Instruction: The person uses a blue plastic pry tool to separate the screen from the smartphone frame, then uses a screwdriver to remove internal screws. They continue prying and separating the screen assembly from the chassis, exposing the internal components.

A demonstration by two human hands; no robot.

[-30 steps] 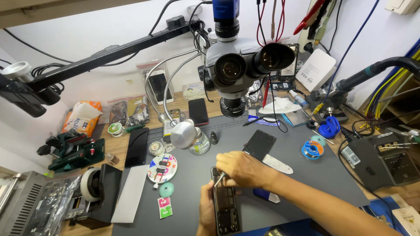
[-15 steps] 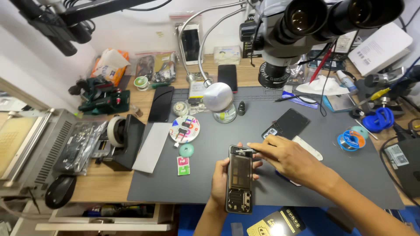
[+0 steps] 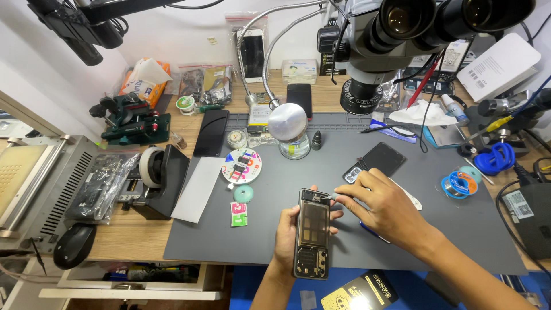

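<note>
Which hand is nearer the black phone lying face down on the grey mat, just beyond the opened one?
Right. The right hand sits just below the black phone, nearly touching it; the left hand is farther, holding the opened phone.

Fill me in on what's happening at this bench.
A person is working on an opened phone over a grey mat. The left hand holds the phone from below, its inner parts facing up. The right hand holds a thin tool at the phone's top edge. A microscope hangs above, and a second phone lies just beyond.
</note>
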